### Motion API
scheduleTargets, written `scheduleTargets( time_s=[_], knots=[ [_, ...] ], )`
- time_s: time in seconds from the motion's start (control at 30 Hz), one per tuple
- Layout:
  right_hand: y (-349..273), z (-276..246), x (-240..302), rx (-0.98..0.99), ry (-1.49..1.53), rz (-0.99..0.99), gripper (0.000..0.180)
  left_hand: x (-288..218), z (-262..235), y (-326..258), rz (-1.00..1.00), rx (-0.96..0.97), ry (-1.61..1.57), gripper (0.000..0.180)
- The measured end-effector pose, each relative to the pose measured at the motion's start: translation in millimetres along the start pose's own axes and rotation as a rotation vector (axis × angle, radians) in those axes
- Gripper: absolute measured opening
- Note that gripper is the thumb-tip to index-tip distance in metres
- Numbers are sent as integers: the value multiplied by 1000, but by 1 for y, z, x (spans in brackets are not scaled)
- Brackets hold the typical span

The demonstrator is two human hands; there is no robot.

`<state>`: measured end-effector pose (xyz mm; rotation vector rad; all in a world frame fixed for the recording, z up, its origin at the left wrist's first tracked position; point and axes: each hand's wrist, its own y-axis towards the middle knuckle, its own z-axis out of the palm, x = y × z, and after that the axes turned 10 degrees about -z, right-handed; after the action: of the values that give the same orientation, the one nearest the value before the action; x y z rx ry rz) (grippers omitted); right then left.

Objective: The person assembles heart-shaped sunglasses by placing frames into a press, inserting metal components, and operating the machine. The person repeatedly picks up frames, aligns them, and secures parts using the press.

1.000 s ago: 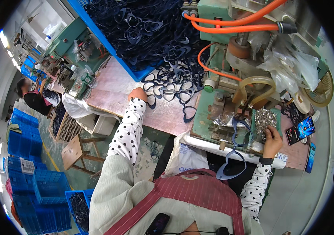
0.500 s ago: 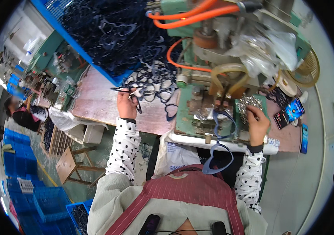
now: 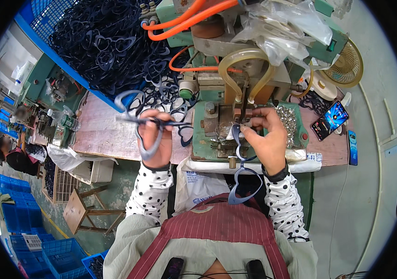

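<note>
**Eyeglass frames at the green press**

Eyeglass frames, dark blue and unglazed, are in both hands. The left hand sits at about 9 o'clock from the green bench machine, fingers curled shut around a grey-blue frame; one rim loop sticks up toward 11 o'clock and another part hangs down past the palm toward 6 o'clock. The right hand is at the front of the machine, fingers pinched together on the upper end of a second dark blue frame, which hangs from the fixture down toward 6 o'clock, its lower loops over the striped apron.

At 11 o'clock from the left hand stands a blue crate heaped with dark frames, and loose frames spill onto the worn wooden bench between crate and machine. Orange hoses and a clear tube loop over the machine at 12 o'clock. A tray of small shiny metal parts lies just at 2 o'clock of the right hand. Farther toward 3 o'clock rest a phone with a lit screen and a small fan. Another person sits far off at 9 o'clock, near stacked blue bins.
</note>
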<state>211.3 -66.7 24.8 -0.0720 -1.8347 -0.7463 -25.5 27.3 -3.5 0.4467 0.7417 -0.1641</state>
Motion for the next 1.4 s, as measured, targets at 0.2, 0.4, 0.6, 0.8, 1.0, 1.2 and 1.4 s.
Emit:
scheduleTargets(
  time_s=[0.2, 0.4, 0.6, 0.8, 1.0, 1.2, 1.4],
  knots=[
    [-1, 12, -5, -43, 152, 15, 58, 6, 39, -10, 680, 593, 961, 33],
    [-1, 11, -5, -41, 199, 47, 59, 24, 74, -20, 770, 778, 1040, 28],
    [-5, 15, -5, -103, 267, 8, 57, -12, 75, 32, 109, 78, 330, 19],
    [-12, 22, -13, -167, 345, -27, 53, 21, 50, 5, 616, 704, 865, 46],
    [3, -25, -40, -256, -24, -86, 40, 60, 70, -14, 673, 822, 1041, 37],
    [-10, -88, -125, -307, -575, 133, 27, 61, 67, -8, 603, 896, 936, 41],
    [-25, -91, -128, -63, -837, -147, 29, 61, 64, -10, 572, 904, 962, 42]
  ],
)
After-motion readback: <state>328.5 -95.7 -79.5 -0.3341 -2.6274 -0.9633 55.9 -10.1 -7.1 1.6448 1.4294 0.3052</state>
